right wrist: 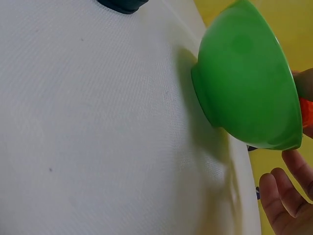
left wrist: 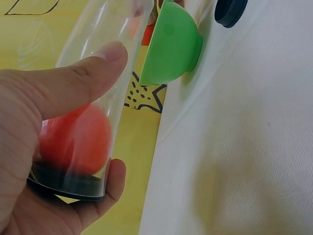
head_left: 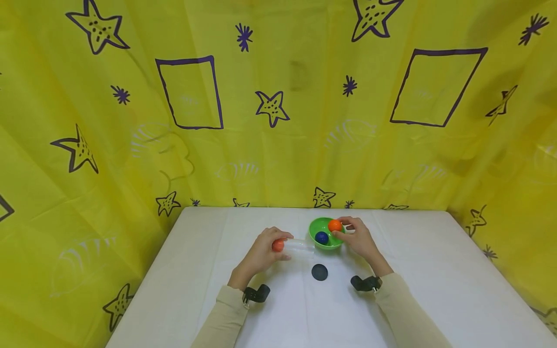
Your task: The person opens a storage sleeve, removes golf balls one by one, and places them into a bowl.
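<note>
- Clear tube (head_left: 300, 245) with a red ball (left wrist: 76, 139) inside: the left hand (head_left: 261, 253) grips it.
- Orange ball (head_left: 334, 225): the right hand (head_left: 359, 239) pinches it over the green bowl (head_left: 319, 228).

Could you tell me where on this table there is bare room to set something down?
The white table is bare right of the right hand and left of the left hand. It is crowded mid-table, around the green bowl, clear tube and black lid.

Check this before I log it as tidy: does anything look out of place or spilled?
Only the black cap lies loose on the white table, off the clear tube that the left hand grips. Nothing has spilled.
</note>
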